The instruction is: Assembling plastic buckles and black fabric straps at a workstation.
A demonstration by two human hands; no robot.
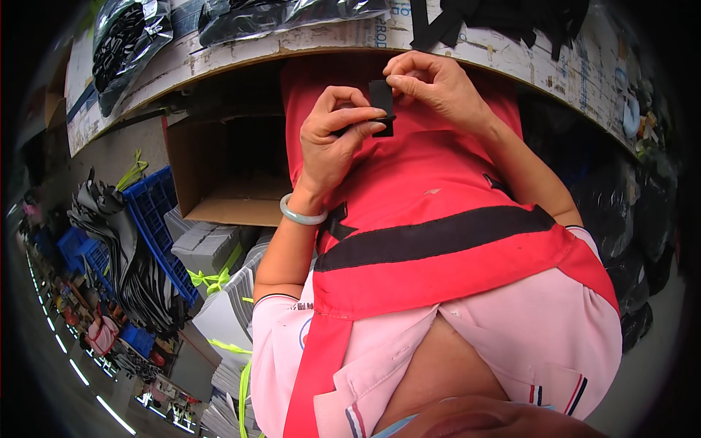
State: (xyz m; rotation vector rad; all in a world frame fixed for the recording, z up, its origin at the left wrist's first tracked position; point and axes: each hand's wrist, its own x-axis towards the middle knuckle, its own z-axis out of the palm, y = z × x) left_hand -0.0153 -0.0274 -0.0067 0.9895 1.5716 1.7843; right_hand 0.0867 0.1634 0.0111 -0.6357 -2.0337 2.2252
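Over my red apron (pixel 416 164), just off the table's near edge, I hold a short black strip (pixel 381 98) that looks like webbing or fabric. The thumb and fingers of my left hand (pixel 332 131) pinch its lower part, where a darker fold or small piece crosses it; my fingers partly hide this. At the strip's upper end, my right hand (pixel 442 87) is closed in a pinch, thumb against forefinger. A pale bangle (pixel 302 212) circles my left wrist.
On the worn white table (pixel 307 38) lie clear bags of black pieces (pixel 130 47) and loose black straps (pixel 496 20). Below are an open cardboard box (pixel 237 212), a blue crate (pixel 155 219) and tied grey stacks (pixel 212 248). Dark plastic bags (pixel 602 212) stand at right.
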